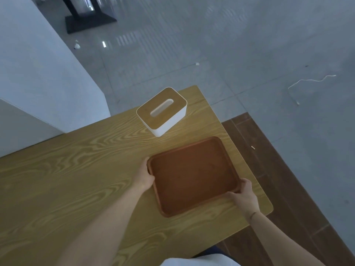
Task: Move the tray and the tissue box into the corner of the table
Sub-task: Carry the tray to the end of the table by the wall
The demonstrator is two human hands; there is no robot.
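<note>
A brown rectangular tray [194, 175] lies flat on the light wooden table [67, 179], near the table's right edge. My left hand [144, 174] grips the tray's left rim, thumb over the edge. My right hand [243, 195] holds the tray's near right corner. Beyond the tray, close to the table's far corner, stands a white tissue box [162, 111] with a wooden lid and an oval slot. A narrow strip of bare table separates the box from the tray.
A white wall or cabinet [38, 73] borders the table on the left. Grey glossy floor [230, 45] lies beyond, with a dark stand base [88, 22] far off and a white cord [309, 81] at right. Brown floor tiles [278, 179] run beside the table's right edge.
</note>
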